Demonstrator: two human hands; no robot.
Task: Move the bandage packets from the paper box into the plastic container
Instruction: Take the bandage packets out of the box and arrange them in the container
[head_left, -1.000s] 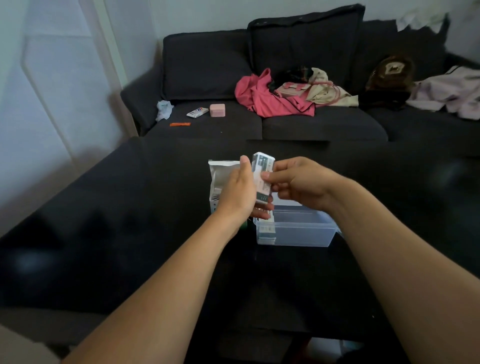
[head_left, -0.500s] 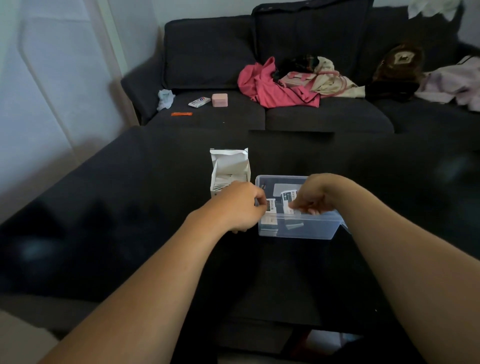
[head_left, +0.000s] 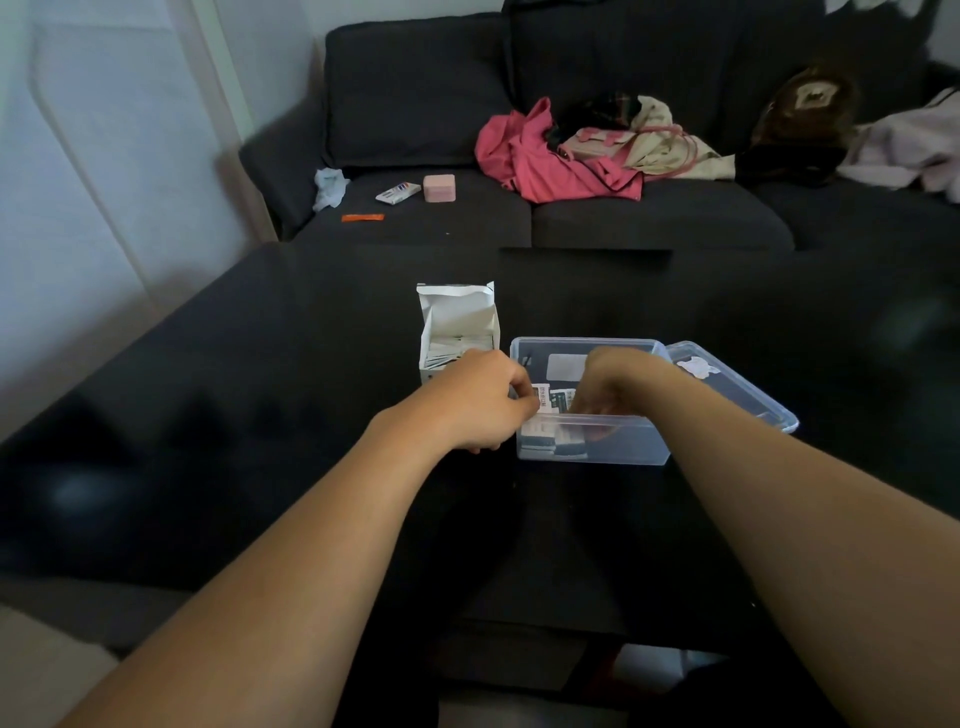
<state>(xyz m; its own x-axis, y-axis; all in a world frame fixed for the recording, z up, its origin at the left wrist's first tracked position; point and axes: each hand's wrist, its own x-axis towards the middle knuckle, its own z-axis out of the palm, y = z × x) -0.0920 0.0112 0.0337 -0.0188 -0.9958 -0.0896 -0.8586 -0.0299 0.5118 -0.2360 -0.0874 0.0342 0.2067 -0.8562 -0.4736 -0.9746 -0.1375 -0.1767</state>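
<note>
A white paper box (head_left: 457, 322) stands open on the black table, with several bandage packets showing inside it. Right of it sits a clear plastic container (head_left: 623, 452). A stack of bandage packets (head_left: 551, 402) stands inside the container at its near left corner. My left hand (head_left: 483, 400) is at the container's left wall, fingers curled on the left side of the stack. My right hand (head_left: 605, 389) reaches down inside the container and pinches the stack's right side. The fingertips of both hands are partly hidden.
The container's clear lid (head_left: 737, 384) lies against its right side. The black table (head_left: 260, 415) reaches to a dark sofa (head_left: 649, 218) with pink clothing (head_left: 540, 156), a pink case (head_left: 439, 188), a small carton (head_left: 397, 192) and an orange strip (head_left: 362, 217).
A second ago both hands held the stack of packets up above the container. They have lowered it into the container's near left corner and still hold it there.
</note>
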